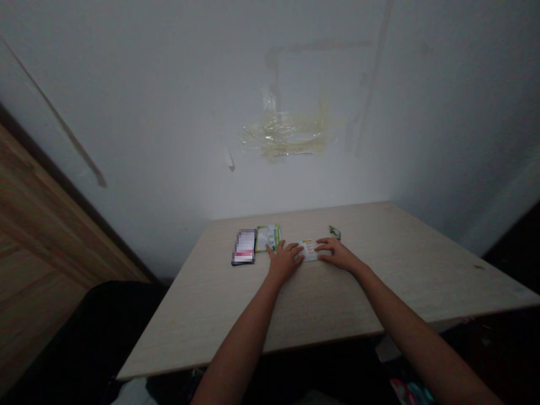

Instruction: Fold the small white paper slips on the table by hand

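A small white printed paper (pixel 309 251) with a yellow mark at its top lies flat on the table. My left hand (pixel 286 260) rests on its left side with the fingers spread. On the right side of the paper, the fingertips of my right hand (pixel 336 253) press down, also spread apart. A green and white printed packet (pixel 267 237) lies just beyond my left thumb. To the left of that packet is a phone (pixel 244 247) with a lit, blurred screen. Behind my right hand sits a crumpled green and white scrap (pixel 334 232).
The pale wooden table (pixel 202 315) meets a grey wall (pixel 169 112) at its back edge. Clear and yellowed tape (pixel 291 135) sticks to the wall. A wooden panel (pixel 37 225) and a dark object (pixel 113 320) stand at the left.
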`<state>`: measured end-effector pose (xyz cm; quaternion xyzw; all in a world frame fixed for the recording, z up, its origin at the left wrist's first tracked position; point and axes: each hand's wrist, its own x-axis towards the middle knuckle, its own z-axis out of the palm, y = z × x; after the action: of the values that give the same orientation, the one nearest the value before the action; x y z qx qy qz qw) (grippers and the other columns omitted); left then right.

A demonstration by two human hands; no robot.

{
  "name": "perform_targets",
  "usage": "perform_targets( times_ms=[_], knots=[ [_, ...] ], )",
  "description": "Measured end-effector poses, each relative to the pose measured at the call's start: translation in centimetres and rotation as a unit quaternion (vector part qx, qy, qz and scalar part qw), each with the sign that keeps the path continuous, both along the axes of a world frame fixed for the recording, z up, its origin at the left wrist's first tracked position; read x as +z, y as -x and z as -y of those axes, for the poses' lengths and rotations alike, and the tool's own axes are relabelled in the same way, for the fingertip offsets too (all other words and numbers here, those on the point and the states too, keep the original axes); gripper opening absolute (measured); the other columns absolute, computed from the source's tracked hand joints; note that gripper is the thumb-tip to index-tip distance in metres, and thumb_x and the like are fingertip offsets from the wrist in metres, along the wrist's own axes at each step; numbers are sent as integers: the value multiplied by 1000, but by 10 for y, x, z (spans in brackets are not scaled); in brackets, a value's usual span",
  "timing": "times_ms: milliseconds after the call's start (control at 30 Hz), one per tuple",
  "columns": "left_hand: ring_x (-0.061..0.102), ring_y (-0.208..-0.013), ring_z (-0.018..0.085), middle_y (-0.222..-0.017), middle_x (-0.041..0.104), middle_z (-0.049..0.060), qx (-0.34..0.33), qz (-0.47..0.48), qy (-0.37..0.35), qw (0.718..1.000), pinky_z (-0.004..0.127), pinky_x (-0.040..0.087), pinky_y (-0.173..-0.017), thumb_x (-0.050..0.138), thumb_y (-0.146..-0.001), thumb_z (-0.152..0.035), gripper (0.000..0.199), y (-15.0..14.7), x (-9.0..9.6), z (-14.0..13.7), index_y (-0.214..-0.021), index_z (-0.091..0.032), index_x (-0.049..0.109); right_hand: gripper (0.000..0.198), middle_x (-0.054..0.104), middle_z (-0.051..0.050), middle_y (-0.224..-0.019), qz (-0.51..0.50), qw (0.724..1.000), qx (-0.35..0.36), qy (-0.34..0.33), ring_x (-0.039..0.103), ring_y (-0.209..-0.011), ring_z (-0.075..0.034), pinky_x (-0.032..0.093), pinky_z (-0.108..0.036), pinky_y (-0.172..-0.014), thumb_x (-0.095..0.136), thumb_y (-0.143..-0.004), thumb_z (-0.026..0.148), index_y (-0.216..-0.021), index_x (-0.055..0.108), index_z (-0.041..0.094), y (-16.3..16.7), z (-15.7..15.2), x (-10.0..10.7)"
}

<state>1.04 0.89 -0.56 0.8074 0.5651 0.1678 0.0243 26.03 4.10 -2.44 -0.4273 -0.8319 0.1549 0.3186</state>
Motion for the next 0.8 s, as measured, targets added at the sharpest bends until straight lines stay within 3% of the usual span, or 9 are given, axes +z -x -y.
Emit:
perform_targets(
  times_ms=[367, 800],
  knots=[
    [30, -141, 35, -144, 54, -4, -1, -5, 0, 1000, 80, 3, -107, 42, -94, -54, 40, -1, 2, 2, -133, -49, 51, 15, 67, -10, -119, -3, 1000, -20, -16, 58, -114, -26, 42, -46, -105, 66, -85, 29, -87, 79, 24, 4, 5, 7],
    [31, -141, 34, -146, 52, -6, 0, -20, 1, 1000, 80, 7, -106, 41, -94, -55, 40, 0, 2, 0, -133, -50, 51, 22, 66, -12, -121, 27, 997, -68, -21, 58, -113, -26, 42, -47, -106, 60, -89, 31, -98, 78, 21, 13, -11, -1]
  ],
)
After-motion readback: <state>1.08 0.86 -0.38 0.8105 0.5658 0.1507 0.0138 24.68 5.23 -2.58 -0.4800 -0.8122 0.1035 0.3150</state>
